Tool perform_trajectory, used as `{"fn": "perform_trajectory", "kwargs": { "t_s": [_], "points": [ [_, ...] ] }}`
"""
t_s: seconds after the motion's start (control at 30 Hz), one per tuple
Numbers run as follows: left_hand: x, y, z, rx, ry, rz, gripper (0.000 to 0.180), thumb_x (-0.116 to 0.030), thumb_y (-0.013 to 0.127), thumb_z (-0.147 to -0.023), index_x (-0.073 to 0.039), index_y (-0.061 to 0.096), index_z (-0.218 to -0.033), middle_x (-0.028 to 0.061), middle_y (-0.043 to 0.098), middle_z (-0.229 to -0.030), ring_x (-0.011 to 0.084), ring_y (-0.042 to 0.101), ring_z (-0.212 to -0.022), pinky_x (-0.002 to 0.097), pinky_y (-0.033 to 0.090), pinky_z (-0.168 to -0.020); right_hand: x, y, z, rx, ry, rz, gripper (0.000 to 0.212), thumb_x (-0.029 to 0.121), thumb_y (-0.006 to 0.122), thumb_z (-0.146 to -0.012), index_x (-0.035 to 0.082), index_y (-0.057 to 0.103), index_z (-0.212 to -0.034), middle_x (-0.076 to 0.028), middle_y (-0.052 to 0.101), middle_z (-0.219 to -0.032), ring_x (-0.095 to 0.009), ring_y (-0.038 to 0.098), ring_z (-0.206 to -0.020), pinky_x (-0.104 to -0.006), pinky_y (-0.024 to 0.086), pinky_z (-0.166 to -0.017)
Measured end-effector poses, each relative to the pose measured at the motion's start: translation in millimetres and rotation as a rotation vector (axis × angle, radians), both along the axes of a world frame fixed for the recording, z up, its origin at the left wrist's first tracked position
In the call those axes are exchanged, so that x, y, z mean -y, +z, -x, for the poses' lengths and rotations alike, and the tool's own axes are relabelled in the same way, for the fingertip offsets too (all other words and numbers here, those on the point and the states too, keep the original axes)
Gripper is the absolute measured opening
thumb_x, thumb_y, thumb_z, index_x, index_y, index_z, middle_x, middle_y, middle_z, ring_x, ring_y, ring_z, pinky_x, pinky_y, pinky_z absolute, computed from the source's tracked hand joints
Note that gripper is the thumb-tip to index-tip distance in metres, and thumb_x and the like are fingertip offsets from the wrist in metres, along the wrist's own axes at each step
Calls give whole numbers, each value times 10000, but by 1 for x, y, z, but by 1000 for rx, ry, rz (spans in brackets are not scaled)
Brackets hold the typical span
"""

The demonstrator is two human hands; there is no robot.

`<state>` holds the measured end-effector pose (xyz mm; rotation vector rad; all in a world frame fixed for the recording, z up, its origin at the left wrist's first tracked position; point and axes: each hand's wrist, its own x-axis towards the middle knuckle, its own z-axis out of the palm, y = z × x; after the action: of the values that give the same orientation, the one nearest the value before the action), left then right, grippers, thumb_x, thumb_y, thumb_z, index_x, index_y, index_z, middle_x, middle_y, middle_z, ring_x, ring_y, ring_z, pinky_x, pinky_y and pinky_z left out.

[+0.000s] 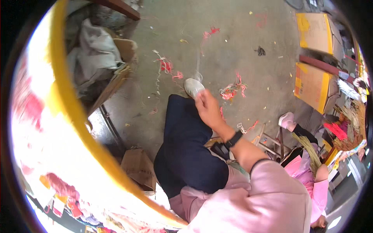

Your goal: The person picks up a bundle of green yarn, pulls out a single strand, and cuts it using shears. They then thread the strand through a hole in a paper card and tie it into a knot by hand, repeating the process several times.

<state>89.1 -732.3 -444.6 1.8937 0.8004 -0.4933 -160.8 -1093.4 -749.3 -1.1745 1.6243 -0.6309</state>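
My right hand is stretched forward above my dark-trousered leg, its fingers pressed together. Whatever they pinch, if anything, is too small to make out. Just beyond the fingertips shows my light-coloured shoe. A faint whitish strand runs over the floor past the shoe; whether it reaches my fingers I cannot tell. A black band circles my right wrist. My left hand is out of view.
A yellow-edged table curves along the left. Behind it stands an open carton with a pale sack. Pink and red yarn scraps litter the floor. Cardboard boxes stand at right, near a seated person in pink.
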Motion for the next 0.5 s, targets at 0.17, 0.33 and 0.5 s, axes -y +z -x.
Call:
{"fn": "perform_trajectory", "kwargs": {
  "t_s": [0.17,0.33,0.5],
  "points": [
    [-42,5,10,74,47,188,266,-290,451,-978,-170,468,-742,-66,347,-494,46,328,-401,247,318,-378,-48,105,18,131,111,-50,71,48,562,-933,25,503,-900,25,435,-598,-20,376,-564,-223,323,-498],
    [-102,24,16,298,-165,507,285,-283,446,-982,-166,429,-723,-60,359,-506,37,317,-397,203,272,-391,-64,210,-15,222,489,192,79,39,609,-877,23,535,-897,-60,512,-557,-75,484,-488,-274,380,-476],
    [-107,40,8,281,-469,844,181,-277,529,-912,-106,516,-854,-42,367,-554,64,324,-420,227,235,-441,-85,340,-70,620,1276,-126,65,90,573,-920,29,571,-897,33,500,-661,-47,452,-603,-232,391,-553]
  ]
}}
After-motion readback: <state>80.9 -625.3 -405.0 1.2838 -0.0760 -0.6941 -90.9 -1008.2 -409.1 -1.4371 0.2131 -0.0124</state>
